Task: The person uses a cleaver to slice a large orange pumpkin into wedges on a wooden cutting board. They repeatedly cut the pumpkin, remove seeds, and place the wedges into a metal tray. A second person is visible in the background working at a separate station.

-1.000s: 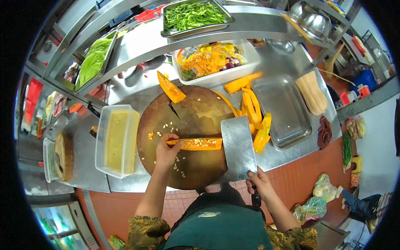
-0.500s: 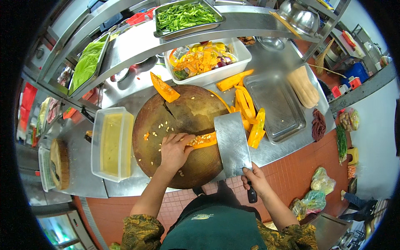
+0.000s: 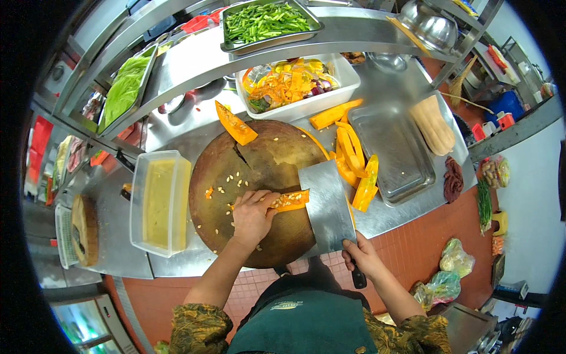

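My left hand (image 3: 254, 217) lies closed over a seeded piece of orange squash (image 3: 293, 201) on a round wooden chopping block (image 3: 274, 239). Its fingertips press the piece down near its left end. In my right hand (image 3: 362, 258) is the black handle of a wide cleaver (image 3: 325, 200). The blade stands at the piece's right end, over the block's right edge, and hides what is beneath it. Loose seeds (image 3: 231, 182) are scattered over the block. Another squash wedge (image 3: 237, 125) rests at its far edge.
Right of the block, cut squash strips (image 3: 351, 150) lie against a steel tray (image 3: 398, 153); a whole squash (image 3: 432, 125) lies beyond. A clear plastic tub (image 3: 159, 203) stands left. Behind is a white bin (image 3: 298, 106) of peelings, under a steel shelf (image 3: 354, 36).
The cleaver has shifted slightly left over the end of the squash piece, and an orange edge now shows along the blade's right side. My left hand keeps its hold, barely moved.
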The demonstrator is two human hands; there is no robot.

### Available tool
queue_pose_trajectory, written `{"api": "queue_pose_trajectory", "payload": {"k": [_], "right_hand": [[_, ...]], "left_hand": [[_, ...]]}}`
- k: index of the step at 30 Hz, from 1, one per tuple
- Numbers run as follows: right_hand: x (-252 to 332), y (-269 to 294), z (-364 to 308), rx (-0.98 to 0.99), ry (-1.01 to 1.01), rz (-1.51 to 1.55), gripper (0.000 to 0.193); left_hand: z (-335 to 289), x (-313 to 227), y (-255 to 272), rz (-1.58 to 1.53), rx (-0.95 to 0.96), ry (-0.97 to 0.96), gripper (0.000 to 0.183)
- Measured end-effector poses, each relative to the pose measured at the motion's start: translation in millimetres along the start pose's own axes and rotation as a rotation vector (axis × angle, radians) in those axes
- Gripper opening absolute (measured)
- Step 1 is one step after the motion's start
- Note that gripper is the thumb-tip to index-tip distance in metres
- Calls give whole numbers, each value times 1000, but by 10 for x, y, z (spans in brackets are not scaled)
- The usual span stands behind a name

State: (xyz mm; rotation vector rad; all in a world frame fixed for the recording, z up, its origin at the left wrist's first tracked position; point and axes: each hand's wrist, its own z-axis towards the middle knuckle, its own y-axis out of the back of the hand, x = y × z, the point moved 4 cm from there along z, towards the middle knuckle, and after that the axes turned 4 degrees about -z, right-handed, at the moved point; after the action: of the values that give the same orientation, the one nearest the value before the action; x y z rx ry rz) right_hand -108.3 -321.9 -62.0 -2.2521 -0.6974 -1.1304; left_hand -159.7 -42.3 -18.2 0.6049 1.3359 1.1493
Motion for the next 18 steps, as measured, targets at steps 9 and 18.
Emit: {"api": "queue_pose_trajectory", "payload": {"k": [9, 18], "right_hand": [[13, -14, 53, 16, -17, -27, 13], [-31, -119, 209, 26, -16, 29, 13]], "left_hand": [[-12, 12, -20, -3, 4, 11, 36], [8, -40, 25, -3, 9, 19, 38]]}}
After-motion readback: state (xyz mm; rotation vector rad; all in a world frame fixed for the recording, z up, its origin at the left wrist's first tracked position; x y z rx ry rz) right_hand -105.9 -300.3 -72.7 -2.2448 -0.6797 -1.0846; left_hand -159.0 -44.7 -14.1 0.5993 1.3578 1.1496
